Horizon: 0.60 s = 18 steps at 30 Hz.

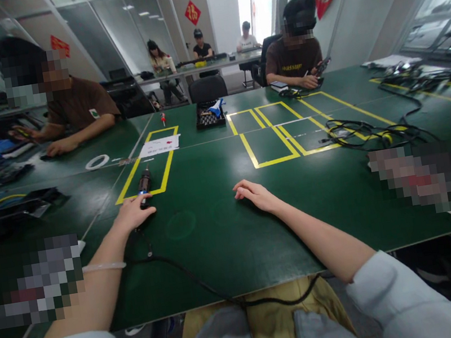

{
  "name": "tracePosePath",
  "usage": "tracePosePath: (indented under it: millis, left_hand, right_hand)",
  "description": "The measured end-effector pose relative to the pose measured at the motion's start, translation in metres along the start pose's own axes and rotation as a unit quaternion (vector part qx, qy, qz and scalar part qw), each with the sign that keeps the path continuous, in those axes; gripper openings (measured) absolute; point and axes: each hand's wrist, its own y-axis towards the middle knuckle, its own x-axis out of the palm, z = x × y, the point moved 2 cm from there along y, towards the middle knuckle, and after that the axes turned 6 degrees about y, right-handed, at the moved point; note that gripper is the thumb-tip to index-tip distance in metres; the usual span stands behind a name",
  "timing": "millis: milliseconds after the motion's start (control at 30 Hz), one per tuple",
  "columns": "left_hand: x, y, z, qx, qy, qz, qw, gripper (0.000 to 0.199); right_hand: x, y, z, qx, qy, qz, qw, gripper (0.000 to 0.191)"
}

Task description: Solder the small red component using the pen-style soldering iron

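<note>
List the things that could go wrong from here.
The black cable sags over the table's near edge, so a forearm might snag it and drag the tool. The left hand covers only the tool's near end, so it might roll.

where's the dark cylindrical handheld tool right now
Left of centre in the head view, the tool lies at the left hand, pointing into a yellow tape rectangle.
</note>
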Motion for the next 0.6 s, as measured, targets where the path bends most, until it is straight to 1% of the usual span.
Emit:
tracePosePath:
  millis: [67,133,200,267,367,433,467,533,600]
  left_hand:
    - [-0.001,0.009,-0.025,-0.001,0.034,-0.016,0.999,0.053]
    - [-0.003,0.015,-0.046,-0.026,0.060,-0.023,0.998,0.051]
    - [-0.006,0.016,-0.061,-0.049,0.082,-0.031,0.995,0.050]
    - [-0.009,0.013,-0.070,-0.059,0.103,-0.038,0.992,0.051]
    - [-0.015,0.000,-0.068,-0.070,0.128,-0.032,0.989,0.057]
    - [-0.019,-0.013,-0.062,-0.095,0.141,-0.015,0.985,0.061]
    - [-0.020,-0.020,-0.058,-0.114,0.147,-0.003,0.983,0.059]
    - [-0.024,-0.031,-0.048,-0.139,0.164,0.031,0.976,0.047]
    - [-0.028,-0.038,-0.037,-0.140,0.177,0.076,0.971,0.034]
  right_hand:
    - [0.001,0.000,-0.001,-0.001,0.001,0.000,1.000,0.032]
    - [0.002,0.001,-0.002,0.000,-0.001,-0.001,1.000,0.031]
    - [0.002,0.001,-0.002,0.001,-0.005,0.000,1.000,0.031]
    - [0.002,0.001,-0.002,0.001,-0.006,-0.001,1.000,0.031]
    - [0.002,0.001,-0.002,0.000,-0.006,-0.004,1.000,0.031]
    - [0.003,0.001,-0.002,0.001,-0.008,-0.003,1.000,0.031]
    - [0.003,0.001,-0.002,0.002,-0.009,-0.002,1.000,0.031]
    - [0.005,0.002,-0.002,0.002,-0.011,-0.003,1.000,0.031]
    - [0.006,0.002,-0.002,0.001,-0.015,-0.003,1.000,0.031]
